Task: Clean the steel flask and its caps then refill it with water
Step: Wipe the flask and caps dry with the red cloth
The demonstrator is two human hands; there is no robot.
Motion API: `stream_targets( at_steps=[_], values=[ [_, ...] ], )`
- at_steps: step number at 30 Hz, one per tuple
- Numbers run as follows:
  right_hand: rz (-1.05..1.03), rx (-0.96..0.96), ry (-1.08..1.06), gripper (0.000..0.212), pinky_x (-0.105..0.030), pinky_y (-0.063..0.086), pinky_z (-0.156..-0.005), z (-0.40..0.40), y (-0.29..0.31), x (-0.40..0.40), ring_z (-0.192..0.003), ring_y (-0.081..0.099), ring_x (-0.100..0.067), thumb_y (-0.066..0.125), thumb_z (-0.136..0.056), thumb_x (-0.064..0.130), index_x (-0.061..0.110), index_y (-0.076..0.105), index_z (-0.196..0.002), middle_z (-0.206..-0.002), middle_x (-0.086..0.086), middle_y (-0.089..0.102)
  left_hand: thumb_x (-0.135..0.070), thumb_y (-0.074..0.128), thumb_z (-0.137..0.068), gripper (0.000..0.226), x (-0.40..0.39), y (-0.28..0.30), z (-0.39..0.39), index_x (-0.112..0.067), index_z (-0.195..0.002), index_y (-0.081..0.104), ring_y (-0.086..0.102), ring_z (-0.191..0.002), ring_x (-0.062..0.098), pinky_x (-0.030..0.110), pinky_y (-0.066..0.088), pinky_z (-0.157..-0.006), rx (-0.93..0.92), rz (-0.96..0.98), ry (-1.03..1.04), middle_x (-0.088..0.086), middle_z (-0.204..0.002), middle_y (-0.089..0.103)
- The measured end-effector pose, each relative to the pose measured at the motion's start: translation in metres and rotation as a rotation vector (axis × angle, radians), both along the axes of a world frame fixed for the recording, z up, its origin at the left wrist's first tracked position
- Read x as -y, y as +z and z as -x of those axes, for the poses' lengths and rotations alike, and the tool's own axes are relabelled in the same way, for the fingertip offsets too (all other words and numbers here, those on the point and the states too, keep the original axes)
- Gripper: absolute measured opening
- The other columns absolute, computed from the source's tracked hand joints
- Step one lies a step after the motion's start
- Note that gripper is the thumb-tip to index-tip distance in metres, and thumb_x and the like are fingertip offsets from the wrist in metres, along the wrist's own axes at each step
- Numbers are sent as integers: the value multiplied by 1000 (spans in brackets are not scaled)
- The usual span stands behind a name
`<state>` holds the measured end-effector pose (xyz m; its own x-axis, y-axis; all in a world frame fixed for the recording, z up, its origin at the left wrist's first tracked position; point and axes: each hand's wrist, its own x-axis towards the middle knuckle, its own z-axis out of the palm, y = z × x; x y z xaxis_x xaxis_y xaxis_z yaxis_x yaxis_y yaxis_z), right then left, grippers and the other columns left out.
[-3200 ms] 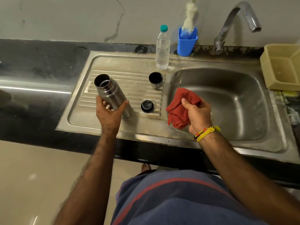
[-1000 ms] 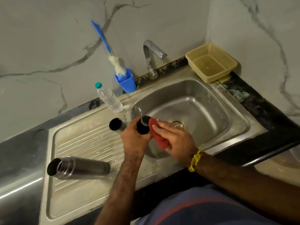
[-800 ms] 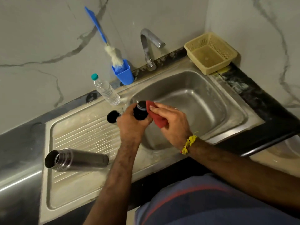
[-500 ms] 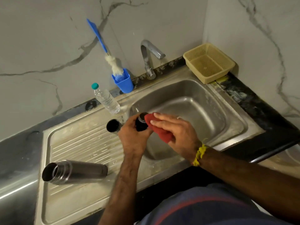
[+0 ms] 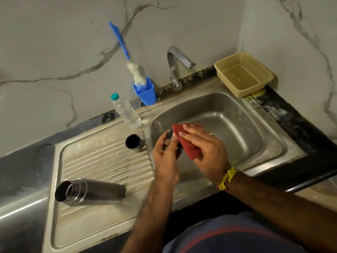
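Flask [image 5: 91, 192] lying on drainboard, left grip [image 5: 166, 157] holding cap [image 5: 170, 136], right grip [image 5: 204, 150] holding cloth [image 5: 187, 143].

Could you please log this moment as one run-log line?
left hand: holds cap | right hand: wipes it with red cloth | flask: lying open on drainboard

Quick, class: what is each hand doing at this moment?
Left hand: holds the small flask cap over the sink.
Right hand: presses the red cloth against that cap.
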<state>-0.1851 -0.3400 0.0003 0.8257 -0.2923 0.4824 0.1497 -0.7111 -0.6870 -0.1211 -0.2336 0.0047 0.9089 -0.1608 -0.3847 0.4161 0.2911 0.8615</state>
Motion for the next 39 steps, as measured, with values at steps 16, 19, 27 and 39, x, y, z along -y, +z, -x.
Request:
stream_targets(
  at_steps=[16, 19, 27, 39],
  values=[
    [63, 189, -5, 39, -40, 42, -112, -6, -5, 2, -135, 50, -30, 66, -87, -3, 5, 67, -125, -140, -16, 57, -25, 59, -103, 28, 35, 17, -4, -1, -110, 70, 71, -90, 29, 38, 61, -81, -174, 154, 95, 17, -100, 75],
    [-329, 132, -148, 43, -29, 51, -102, -3, 6, -3, -120, 63, -17, 71, -85, -2, 5, 65, -127, -130, -13, 65, -24, 61, -102, 20, 32, 12, -2, -6, -97, 69, 62, -71, 18, 28, 58, -68, -47, 101, 79, 8, -80, 68],
    [-1319, -255, -269, 17, -53, 58, -83, -23, 17, 36, -85, 73, -27, 64, -91, -1, 3, 72, -106, -98, -15, 74, -18, 66, -98, 16, -5, 1, -5, -19, -114, 71, 66, -87, 19, 36, 56, -85, 368, -319, -433, 10, -97, 72],
    [-246, -184, 317, 36, -39, 54, -94, -30, 38, 26, -102, 68, -18, 56, -75, -6, 4, 72, -105, -104, -5, 73, -34, 79, -78, 33, -20, 12, -19, -18, -106, 71, 75, -92, 24, 48, 61, -87, 327, -732, -487, 2, -98, 78]
  ],
)
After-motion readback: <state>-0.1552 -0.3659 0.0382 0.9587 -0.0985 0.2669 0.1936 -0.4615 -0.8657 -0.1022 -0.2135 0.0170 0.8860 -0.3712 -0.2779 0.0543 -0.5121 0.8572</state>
